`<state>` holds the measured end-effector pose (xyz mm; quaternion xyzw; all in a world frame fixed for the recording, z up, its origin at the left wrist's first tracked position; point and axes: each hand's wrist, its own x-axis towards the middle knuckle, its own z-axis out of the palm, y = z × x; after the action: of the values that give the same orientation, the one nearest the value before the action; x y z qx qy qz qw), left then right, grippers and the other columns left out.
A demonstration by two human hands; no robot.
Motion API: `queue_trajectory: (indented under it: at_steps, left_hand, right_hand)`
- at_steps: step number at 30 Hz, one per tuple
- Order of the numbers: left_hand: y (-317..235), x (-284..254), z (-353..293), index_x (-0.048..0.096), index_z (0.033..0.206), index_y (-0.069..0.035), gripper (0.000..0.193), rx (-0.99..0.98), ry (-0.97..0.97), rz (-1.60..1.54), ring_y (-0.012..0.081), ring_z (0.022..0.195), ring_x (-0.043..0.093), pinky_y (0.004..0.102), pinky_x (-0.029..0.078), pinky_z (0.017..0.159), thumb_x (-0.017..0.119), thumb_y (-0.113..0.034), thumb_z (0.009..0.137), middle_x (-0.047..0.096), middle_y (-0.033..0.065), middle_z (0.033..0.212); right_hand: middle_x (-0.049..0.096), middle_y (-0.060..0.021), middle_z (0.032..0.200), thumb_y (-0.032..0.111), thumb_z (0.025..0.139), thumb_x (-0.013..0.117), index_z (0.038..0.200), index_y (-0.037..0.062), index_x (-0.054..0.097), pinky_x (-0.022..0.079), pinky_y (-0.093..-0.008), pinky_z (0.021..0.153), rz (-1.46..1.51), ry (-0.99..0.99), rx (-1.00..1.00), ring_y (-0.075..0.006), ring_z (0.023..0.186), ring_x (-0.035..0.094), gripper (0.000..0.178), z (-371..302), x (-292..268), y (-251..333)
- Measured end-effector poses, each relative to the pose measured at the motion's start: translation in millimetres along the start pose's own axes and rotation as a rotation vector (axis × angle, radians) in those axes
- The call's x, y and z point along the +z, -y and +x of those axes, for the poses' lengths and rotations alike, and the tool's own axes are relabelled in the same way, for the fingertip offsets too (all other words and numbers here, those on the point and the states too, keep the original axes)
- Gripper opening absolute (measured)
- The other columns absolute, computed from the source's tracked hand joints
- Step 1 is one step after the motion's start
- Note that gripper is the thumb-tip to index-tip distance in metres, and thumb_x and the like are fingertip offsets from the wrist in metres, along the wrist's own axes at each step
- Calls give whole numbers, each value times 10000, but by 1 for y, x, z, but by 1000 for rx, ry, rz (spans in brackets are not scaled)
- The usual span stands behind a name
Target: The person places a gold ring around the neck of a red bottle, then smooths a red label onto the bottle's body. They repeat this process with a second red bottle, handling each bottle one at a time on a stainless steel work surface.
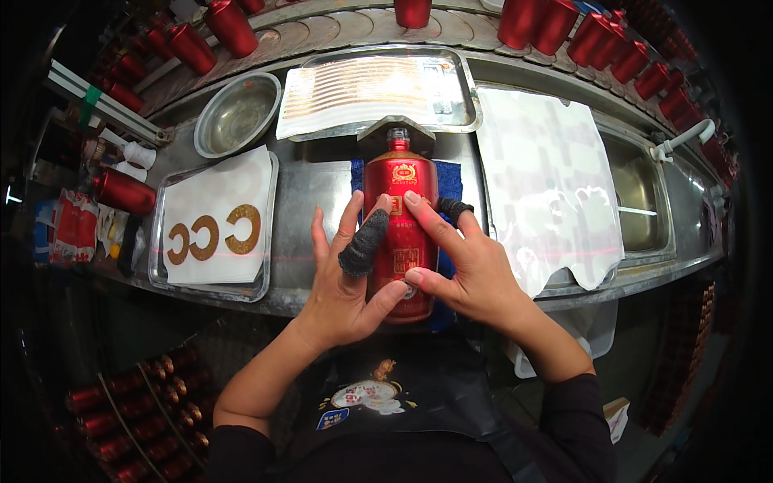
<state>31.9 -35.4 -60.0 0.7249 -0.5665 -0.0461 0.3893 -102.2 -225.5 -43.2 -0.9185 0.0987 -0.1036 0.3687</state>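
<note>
A red metallic bottle [400,177] with gold markings lies on its back on a blue cloth [449,181], its neck pointing away from me against a dark metal rest [423,138]. My left hand [346,274] is on its left side, fingers spread, with the index fingertip and thumb on the bottle's front. From the right, my right hand [471,270] touches the same face with its index fingertip and thumb, its fingers extended. Each hand wears a black finger cover; the left one [364,243] sits on the index finger. Both hands hide parts of the bottle's sides.
Left of the bottle is a tray [272,193] with gold C-shaped pieces on white paper; a metal bowl [238,115] stands behind it. A tray of gold-striped sheets [354,88] lies beyond the bottle. To the right are translucent sheets [547,185] and a sink [636,193]. Red bottles line a conveyor [322,32].
</note>
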Motion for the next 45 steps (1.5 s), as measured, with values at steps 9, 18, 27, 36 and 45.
queue_trajectory:
  at_steps: [9, 18, 27, 36, 45]
  left_hand:
    - [4, 3, -10, 155, 1619, -87, 896, -53, -18, -81, 425, 1554, 170, 676, -26, 1177, 667, -373, 942, 236, 205, 1675]
    - [-5, 12, -27, 34, 1619, 18, 1030, -210, -25, -444, 341, 1578, 104, 454, 66, 1257, 724, -266, 909, 91, 236, 1698]
    - [-9, 18, -26, -30, 1614, -18, 1067, -198, -61, -473, 373, 1576, 135, 547, -63, 1225, 715, -292, 902, 102, 273, 1688]
    - [-10, 22, -28, -23, 1607, -21, 1056, -206, -82, -481, 380, 1570, 157, 558, -72, 1221, 718, -244, 890, 116, 273, 1685]
    - [-7, 29, -22, 144, 1583, 31, 902, -188, -255, -568, 351, 1527, 285, 449, 202, 1237, 724, -184, 927, 247, 282, 1642]
  right_hand:
    - [698, -69, 1012, 430, 965, 633, 1550, 112, 440, 351, -197, 491, 579, -212, 207, -38, 528, 426, 693, 8, -10, -31]
    - [637, -88, 1013, 23, 851, 716, 1278, -16, 556, 539, -307, 745, 724, -474, 267, -181, 871, 649, 458, -29, -12, -20]
    - [695, -152, 937, -29, 832, 737, 1113, 27, 666, 557, -349, 697, -153, -390, -399, -289, 796, 695, 295, 95, -42, 26]
    - [685, -130, 874, -1, 844, 746, 1117, 44, 642, 546, -322, 718, -233, -254, -507, -230, 803, 698, 295, 121, -49, 44]
    - [673, -77, 863, 67, 906, 748, 1054, 11, 622, 524, -248, 673, 211, -517, 19, -118, 767, 659, 201, 37, -11, -14]
